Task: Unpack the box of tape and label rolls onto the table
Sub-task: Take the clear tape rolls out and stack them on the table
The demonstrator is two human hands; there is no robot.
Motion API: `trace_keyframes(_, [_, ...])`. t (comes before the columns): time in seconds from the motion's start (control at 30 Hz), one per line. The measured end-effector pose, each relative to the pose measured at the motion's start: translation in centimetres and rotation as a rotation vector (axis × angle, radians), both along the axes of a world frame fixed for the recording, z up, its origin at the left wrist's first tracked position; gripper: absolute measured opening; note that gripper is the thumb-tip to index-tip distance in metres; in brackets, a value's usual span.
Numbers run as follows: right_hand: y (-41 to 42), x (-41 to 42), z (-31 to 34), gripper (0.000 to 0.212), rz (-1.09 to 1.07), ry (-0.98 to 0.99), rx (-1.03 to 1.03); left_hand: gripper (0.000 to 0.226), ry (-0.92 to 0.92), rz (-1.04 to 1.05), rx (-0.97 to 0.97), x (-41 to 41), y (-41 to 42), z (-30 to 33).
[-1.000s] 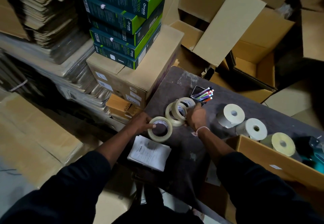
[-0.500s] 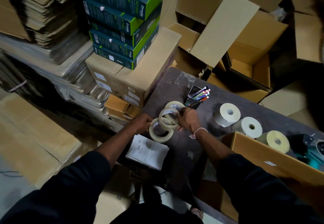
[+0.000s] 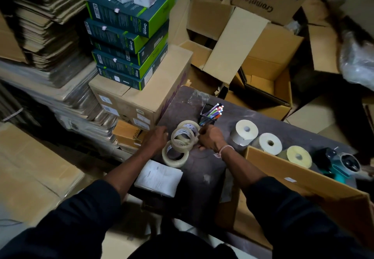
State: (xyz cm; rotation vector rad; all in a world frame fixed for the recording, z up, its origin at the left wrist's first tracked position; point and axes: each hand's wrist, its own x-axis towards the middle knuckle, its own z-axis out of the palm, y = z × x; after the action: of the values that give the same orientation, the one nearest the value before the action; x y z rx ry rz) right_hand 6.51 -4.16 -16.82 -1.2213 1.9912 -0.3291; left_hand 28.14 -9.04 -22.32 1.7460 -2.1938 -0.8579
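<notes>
Three tape rolls are lying overlapped between the hands; the right hand is pinching their far edge (seemingly), the left hand hovering spread beside them.

Bare table lies open at 6 o'clock of the tape rolls; pen holder blocks 1 o'clock, label rolls 3 o'clock, stacked cartons 10 o'clock.
</notes>
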Motion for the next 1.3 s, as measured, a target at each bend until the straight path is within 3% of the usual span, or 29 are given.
trace_keyframes(0.2, [2.3,-4.9,2.8,0.009,-0.092,-0.168,-0.164,0.021,0.202,0.002,-0.244,-6.0,1.4,4.3])
trace_keyframes(0.37, [7.7,-9.1,8.4,0.016,-0.337,-0.426,-0.270,0.020,0.362,-0.104,-0.286,-12.8,4.7,6.7])
trace_keyframes(0.53, [13.1,-15.4,9.4,0.020,-0.499,-0.535,-0.349,0.020,0.445,-0.248,-0.289,-19.8,8.3,7.8])
trace_keyframes(0.67, [17.2,-20.2,8.9,0.018,-0.523,-0.415,-0.442,0.021,0.432,-0.362,-0.299,-24.4,10.9,8.9])
trace_keyframes(0.8, [21.3,-24.9,8.7,0.022,-0.463,-0.032,-0.449,0.029,0.324,-0.586,-0.252,-28.1,12.6,9.6])
trace_keyframes(0.9, [23.8,-28.3,7.9,0.023,-0.328,0.263,-0.353,0.032,0.213,-0.727,-0.103,-30.3,14.2,9.7])
trace_keyframes(1.0, [25.8,-30.4,6.8,0.031,-0.161,0.533,-0.164,0.039,0.069,-0.801,-0.113,-32.0,15.9,8.9])
trace_keyframes(1.13, [28.0,-31.1,5.4,0.056,-0.080,0.546,-0.095,0.043,-0.217,-0.763,-0.269,-33.6,17.2,7.8])
trace_keyframes(1.3, [28.4,-31.8,4.3,0.064,-0.063,0.527,-0.144,0.039,-0.331,-0.720,-0.222,-34.3,17.6,8.0])
